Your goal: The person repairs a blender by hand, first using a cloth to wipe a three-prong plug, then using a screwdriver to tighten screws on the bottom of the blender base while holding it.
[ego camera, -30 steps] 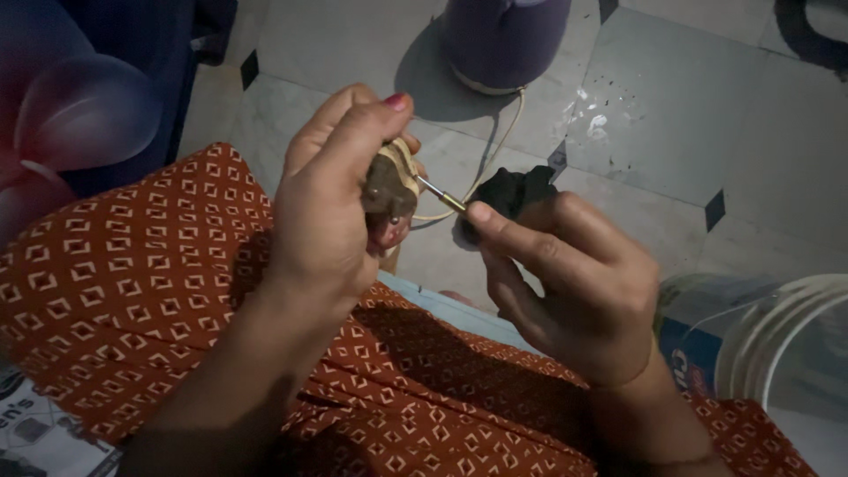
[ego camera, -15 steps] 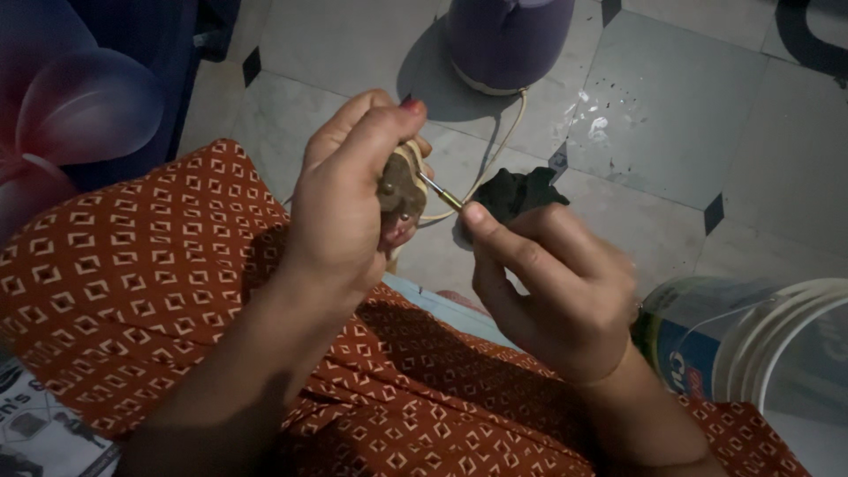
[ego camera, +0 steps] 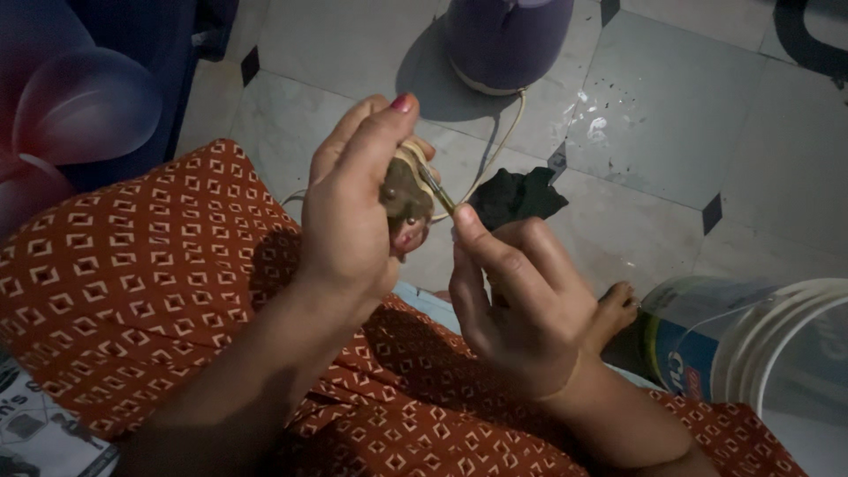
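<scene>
Floor (ego camera: 353,71): pale stone tiles with small dark diamond insets at the corners; scattered dark specks on the tile at upper right.
Patterned cloth (ego camera: 132,291): rust-orange fabric with small white squares, draped over the person's lap and filling the lower left of the view.
Bucket (ego camera: 777,353): white plastic, with a blue label on its wall, at the lower right edge just beside the person's foot (ego camera: 614,309).
Purple vessel (ego camera: 508,40): rounded, standing on the floor at the top centre, well apart from the hands; a thin pale cord (ego camera: 503,146) runs from near its base down towards them.
Left hand (ego camera: 353,221): raised over the lap, fingers curled closed around the plug, the thumb with a red-painted nail lying along its top.
Right hand (ego camera: 517,300): just beside the left, thumb and forefinger pinched shut on the thin tool, the other fingers folded in.
Black rag (ego camera: 517,196): crumpled dark piece behind the right hand's fingers; whether it is held or lies on the floor I cannot tell in this dim view.
Plug (ego camera: 405,196): small, brownish, rounded body with a screw head showing, probably an electrical plug, held in the left hand's grip above the lap.
Thin tool (ego camera: 437,190): slim metal shaft, its tip touching the plug's face, slanting down to the right hand.
</scene>
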